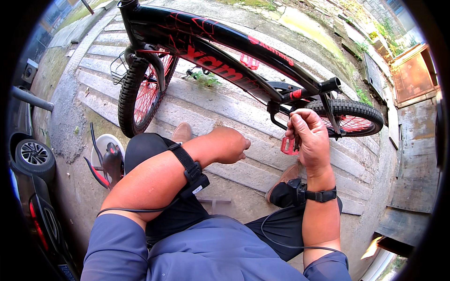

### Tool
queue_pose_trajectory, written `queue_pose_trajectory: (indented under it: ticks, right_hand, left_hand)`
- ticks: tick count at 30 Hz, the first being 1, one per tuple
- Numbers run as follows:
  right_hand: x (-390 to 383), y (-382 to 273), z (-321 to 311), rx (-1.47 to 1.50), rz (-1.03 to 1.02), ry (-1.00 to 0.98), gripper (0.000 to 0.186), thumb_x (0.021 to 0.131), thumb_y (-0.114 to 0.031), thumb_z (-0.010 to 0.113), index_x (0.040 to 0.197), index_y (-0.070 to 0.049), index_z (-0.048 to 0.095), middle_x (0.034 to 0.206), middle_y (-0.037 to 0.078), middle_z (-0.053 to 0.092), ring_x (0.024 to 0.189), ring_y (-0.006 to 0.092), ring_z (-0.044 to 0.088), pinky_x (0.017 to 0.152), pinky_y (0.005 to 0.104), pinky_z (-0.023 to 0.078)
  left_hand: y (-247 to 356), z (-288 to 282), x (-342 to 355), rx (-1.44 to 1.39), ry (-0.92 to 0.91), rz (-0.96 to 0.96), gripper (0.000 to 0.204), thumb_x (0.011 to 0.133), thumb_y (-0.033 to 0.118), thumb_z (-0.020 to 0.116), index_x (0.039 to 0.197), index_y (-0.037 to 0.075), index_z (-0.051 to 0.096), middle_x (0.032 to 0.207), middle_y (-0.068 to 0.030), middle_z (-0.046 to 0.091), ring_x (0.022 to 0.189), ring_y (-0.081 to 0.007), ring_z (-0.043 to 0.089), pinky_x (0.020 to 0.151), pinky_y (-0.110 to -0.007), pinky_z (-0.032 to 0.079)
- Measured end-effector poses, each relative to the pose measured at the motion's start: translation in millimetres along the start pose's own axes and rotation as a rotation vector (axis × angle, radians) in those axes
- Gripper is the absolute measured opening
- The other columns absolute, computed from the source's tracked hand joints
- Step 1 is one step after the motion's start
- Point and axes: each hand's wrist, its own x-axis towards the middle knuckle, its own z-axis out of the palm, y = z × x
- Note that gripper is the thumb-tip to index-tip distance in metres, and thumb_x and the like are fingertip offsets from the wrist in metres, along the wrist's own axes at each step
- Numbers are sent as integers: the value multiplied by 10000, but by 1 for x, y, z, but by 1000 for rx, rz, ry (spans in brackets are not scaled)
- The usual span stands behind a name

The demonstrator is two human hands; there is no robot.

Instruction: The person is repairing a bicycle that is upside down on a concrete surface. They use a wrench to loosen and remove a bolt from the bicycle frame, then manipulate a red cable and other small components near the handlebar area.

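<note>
A black bicycle frame [211, 35] with red markings stands across the paving in front of me. My right hand [309, 133] is raised just before the crank area, thumb and fingertips pinched together. Whatever they hold, if anything, is too small to make out. Behind and below those fingers shows a red pedal [288, 146]. A second red pedal [249, 61] is on the frame's far side. My left hand [227, 144] hangs over the ground left of centre, its fingers curled in and their inside hidden. The seat tube's open end [331, 85] carries no saddle.
The knobby tyre [125, 96] stands at left, the other wheel [356, 117] at right. A black saddle [112, 159] sits by a white round object [117, 140] at my left. Beyond are a parked car [37, 187], a post [33, 97] and rusty metal panels [415, 75].
</note>
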Motion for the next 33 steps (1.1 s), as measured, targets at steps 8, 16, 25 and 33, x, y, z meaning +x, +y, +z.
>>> queue_pose_trajectory:
  ticks: [8,16,25,33]
  right_hand:
    - [0,1,0,-11,17,-10,103,992,-152,646,1058,-74,647,856,25,662,689,83,628,569,183,466]
    - [0,-1,2,-39,5,-14,146,994,-175,646,1094,-69,646,864,22,664,684,68,624,545,168,444]
    - [-1,-1,6,-96,18,-12,174,998,-173,631,1119,-49,648,871,24,663,685,71,620,553,171,437]
    - [0,-6,6,1,90,-19,246,1019,-179,515,1169,-33,643,884,41,671,696,88,625,571,191,426]
  left_hand:
    - [0,0,0,13,-4,1,288,906,325,652,1086,103,684,910,-175,712,886,-389,683,754,-506,541]
    - [0,1,1,10,-4,7,289,906,323,649,1092,105,684,912,-175,713,888,-386,686,758,-504,542]
    - [1,-1,0,6,-7,3,289,905,323,653,1092,105,683,910,-175,713,881,-387,687,751,-505,540]
    - [0,1,0,13,2,3,282,904,324,653,1077,103,683,903,-176,712,877,-387,686,747,-505,540]
